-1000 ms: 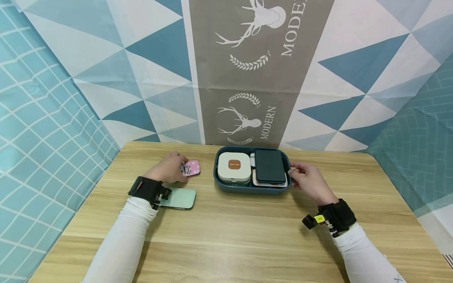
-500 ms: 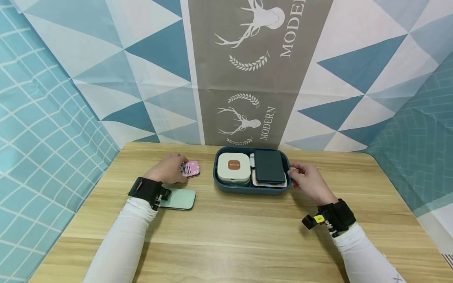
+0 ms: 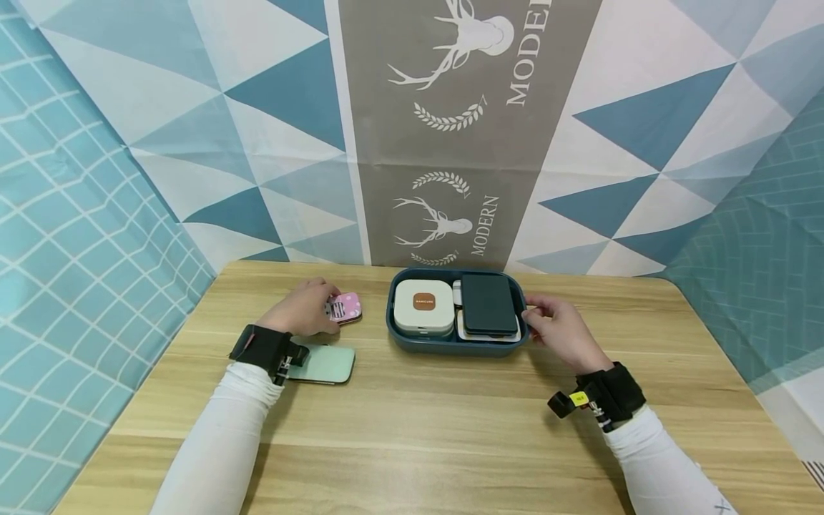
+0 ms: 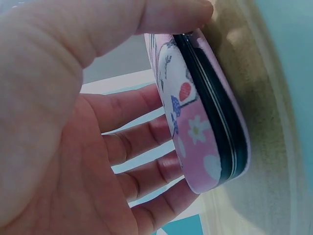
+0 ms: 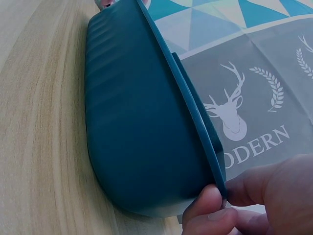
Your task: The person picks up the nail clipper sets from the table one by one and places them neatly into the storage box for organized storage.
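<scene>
Lying on the table at the left, a small pink patterned case [image 3: 347,307] with a dark edge is held by my left hand [image 3: 302,309]. In the left wrist view, the thumb lies over one end of the pink case [image 4: 195,129] and the fingers reach behind it. My right hand [image 3: 561,330] pinches the right end of a dark blue bin [image 3: 453,346]. The right wrist view shows thumb and fingertips on the rim of the bin [image 5: 142,112]. Inside it sit a cream box [image 3: 425,307] with a brown label and a dark flat case [image 3: 489,304].
A mint-green flat case [image 3: 330,363] lies below my left hand, partly under the wrist camera. White items [image 3: 460,327] show beneath and beside the dark case in the bin. Patterned cloth [image 3: 444,143] rises behind the table's far edge, and tiled-print cloth [image 3: 77,250] flanks the left.
</scene>
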{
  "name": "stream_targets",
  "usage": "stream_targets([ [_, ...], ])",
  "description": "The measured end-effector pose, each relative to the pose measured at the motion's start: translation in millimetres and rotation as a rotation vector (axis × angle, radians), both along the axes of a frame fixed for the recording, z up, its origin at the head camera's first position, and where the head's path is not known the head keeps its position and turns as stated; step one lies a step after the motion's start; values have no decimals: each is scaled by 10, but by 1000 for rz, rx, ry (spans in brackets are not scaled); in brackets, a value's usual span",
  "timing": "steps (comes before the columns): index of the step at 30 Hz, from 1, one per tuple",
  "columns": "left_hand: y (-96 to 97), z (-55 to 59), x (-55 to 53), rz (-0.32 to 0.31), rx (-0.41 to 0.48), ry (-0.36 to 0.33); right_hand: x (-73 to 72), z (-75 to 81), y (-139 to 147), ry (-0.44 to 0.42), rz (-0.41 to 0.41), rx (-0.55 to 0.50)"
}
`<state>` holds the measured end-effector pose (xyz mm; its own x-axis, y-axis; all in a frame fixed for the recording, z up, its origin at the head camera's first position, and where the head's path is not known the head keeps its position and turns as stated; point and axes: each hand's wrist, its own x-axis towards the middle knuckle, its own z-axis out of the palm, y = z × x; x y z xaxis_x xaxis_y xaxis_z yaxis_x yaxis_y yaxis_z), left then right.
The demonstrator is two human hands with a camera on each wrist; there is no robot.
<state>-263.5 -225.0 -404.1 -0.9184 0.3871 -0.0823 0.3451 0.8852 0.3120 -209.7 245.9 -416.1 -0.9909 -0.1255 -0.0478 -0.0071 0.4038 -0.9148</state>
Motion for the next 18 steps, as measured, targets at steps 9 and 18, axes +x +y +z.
stream_targets([
  [9,-5,68,33,4,-2,19,1,2,0,9,-1,14],
  [18,2,111,43,15,4,34,-5,-9,4,4,-3,5],
])
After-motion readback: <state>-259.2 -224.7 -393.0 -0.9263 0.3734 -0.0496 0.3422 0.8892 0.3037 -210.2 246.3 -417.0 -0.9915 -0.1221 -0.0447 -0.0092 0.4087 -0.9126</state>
